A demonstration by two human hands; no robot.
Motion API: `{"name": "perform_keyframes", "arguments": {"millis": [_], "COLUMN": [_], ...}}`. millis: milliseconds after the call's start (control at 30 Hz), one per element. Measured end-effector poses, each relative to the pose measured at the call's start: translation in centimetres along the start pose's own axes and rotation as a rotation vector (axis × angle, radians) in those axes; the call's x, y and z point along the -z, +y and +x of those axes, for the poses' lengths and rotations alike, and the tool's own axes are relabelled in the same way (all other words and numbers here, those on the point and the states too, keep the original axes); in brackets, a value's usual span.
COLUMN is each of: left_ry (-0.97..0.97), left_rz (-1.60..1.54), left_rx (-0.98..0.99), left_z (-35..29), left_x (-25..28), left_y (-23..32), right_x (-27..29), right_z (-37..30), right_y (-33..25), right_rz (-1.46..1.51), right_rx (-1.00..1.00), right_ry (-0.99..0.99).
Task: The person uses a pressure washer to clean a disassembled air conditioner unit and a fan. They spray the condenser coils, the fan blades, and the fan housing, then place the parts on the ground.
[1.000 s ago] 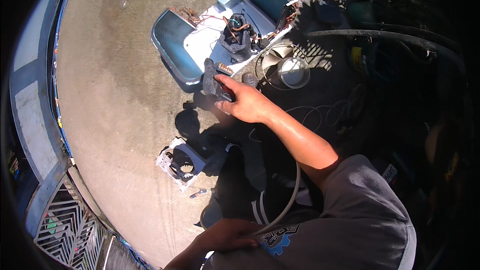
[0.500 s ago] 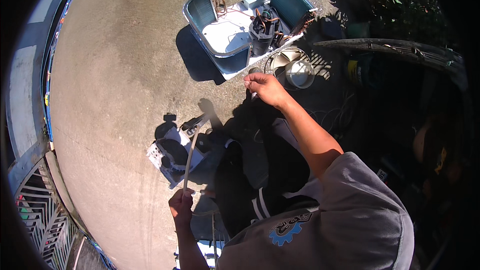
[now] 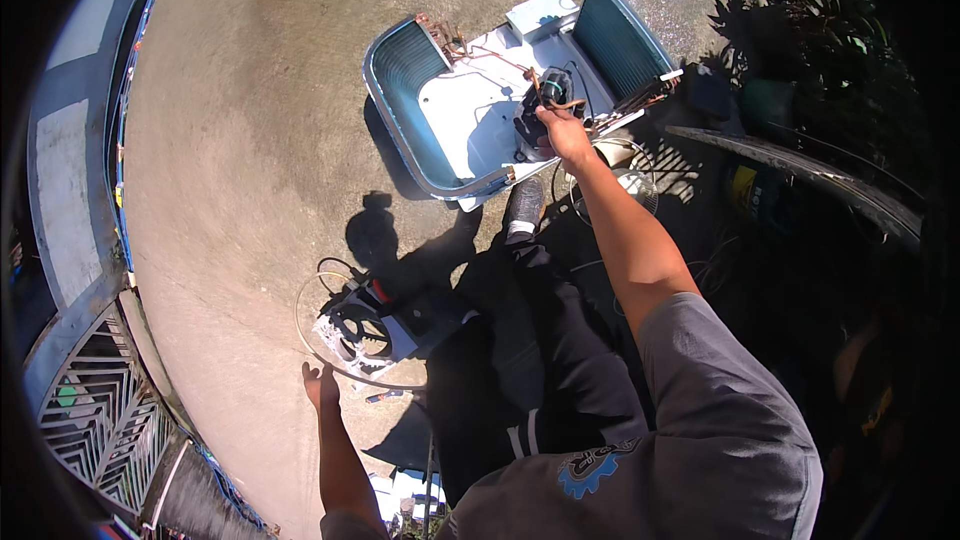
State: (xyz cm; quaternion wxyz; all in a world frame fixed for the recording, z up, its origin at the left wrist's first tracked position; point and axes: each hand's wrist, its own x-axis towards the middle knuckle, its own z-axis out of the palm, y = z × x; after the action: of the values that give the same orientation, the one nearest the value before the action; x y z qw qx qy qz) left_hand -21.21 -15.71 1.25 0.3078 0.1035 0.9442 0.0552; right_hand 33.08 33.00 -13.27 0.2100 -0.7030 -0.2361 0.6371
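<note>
My right hand [image 3: 564,134] reaches to the black compressor [image 3: 530,120], its fingers closed at the copper pipe [image 3: 535,82] on top; their exact hold is partly hidden. The compressor sits on the white base of an air conditioner unit [image 3: 462,120], between two finned blue-green coils. My left hand [image 3: 321,386] is held out low on the left, empty, with fingers apart. Beside it a thin pale hose [image 3: 299,325] curves round a white plastic housing [image 3: 362,332] with round openings. A red item [image 3: 382,290] lies at the housing's far side.
A caged fan [image 3: 632,183] stands right of the unit, under my right forearm. My shoe [image 3: 524,208] is close to the unit's near edge. Plants [image 3: 830,30] and a long curved panel [image 3: 800,160] are at the right. A metal gate [image 3: 105,420] is at the left.
My right hand has moved forward to the compressor. My left hand has let go of the hose, which was stretched up from it and now curves round the housing. The view has shifted.
</note>
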Motion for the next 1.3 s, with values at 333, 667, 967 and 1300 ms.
{"name": "perform_keyframes", "arguments": {"millis": [333,667,967,1300], "left_ry": [-0.486,-0.876,-0.972,-0.984], "left_rz": [-0.477,-1.18,-1.202,-1.144], "left_rx": [0.086,0.394,0.472,0.41], "left_z": [3.0,11.0,11.2,5.4], "left_x": [-14.5,-43.0,-53.1,-48.0], "left_y": [22.1,28.0,23.8,24.5], "right_x": [-2.0,-4.2,-4.7,-7.9], "right_z": [3.4,3.0,2.7,1.4], "right_y": [0.9,0.4,-0.3,-11.6], "right_rz": [0.217,0.307,0.249,-0.088], "right_rx": [-0.028,0.046,-0.047,0.041], "right_ry": [0.106,0.247,0.371,0.195]}}
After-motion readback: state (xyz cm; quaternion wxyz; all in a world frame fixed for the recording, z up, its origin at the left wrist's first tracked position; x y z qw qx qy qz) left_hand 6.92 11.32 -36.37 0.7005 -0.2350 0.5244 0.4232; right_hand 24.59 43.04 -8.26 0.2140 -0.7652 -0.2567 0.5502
